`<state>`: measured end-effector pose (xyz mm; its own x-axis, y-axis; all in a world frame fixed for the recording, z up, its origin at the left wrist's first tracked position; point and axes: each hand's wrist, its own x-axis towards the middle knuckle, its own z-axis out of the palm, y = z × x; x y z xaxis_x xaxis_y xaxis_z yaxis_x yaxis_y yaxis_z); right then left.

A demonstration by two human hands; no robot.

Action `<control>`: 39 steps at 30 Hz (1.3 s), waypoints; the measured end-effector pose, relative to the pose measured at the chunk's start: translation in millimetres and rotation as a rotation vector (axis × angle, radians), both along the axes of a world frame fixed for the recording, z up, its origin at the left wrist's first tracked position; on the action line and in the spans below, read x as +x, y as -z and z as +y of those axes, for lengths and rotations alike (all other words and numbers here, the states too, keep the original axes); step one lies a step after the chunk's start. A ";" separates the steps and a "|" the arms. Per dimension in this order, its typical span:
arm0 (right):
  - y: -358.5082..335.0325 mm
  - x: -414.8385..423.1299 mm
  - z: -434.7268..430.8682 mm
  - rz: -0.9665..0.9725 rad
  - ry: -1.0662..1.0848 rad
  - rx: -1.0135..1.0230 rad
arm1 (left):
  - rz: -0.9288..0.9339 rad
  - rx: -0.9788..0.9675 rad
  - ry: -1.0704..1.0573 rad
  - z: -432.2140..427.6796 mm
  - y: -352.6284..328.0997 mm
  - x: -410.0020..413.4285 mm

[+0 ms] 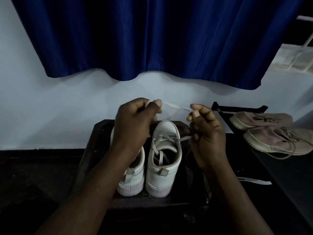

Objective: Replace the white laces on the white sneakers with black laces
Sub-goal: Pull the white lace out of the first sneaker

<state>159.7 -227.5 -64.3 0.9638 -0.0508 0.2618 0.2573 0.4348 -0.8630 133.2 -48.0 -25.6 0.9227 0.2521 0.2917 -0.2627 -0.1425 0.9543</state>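
Note:
Two white sneakers stand side by side on a dark stool, heels toward me. The right sneaker [165,158] is partly unlaced, with its white lace [171,104] pulled up and stretched between my hands. My left hand [135,122] pinches one part of that lace above the left sneaker [133,173] and hides its front. My right hand [206,131] holds the lace near its other end, just right of the right sneaker; a lower strand [185,138] runs from the eyelets into this hand. No black lace is clearly seen.
A dark stool [94,141] carries the sneakers. A pair of beige sneakers [271,131] lies on a dark surface at the right. A blue curtain [152,39] hangs over the white wall behind. A white strip [254,180] lies at the lower right.

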 end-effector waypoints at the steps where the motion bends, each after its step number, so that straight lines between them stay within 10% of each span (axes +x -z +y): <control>1: 2.2 -1.6 -2.1 0.004 0.006 -0.049 | -0.011 -0.001 -0.026 1.3 0.9 1.5; 15: 14.0 -6.1 6.7 -0.065 -0.019 -0.528 | -0.189 0.816 0.012 7.6 17.5 15.0; 26: 8.6 4.0 -5.4 0.087 0.216 0.024 | -0.192 0.886 -0.038 2.8 24.7 5.5; 39: 1.6 -6.3 -9.9 -0.044 0.134 -0.077 | -0.132 1.107 0.075 -6.3 30.0 4.5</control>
<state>153.5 -237.4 -65.9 0.9372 -0.1563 0.3119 0.3470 0.3270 -0.8790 137.7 -54.2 -55.6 0.8698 -0.2627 0.4178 -0.3967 -0.8758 0.2751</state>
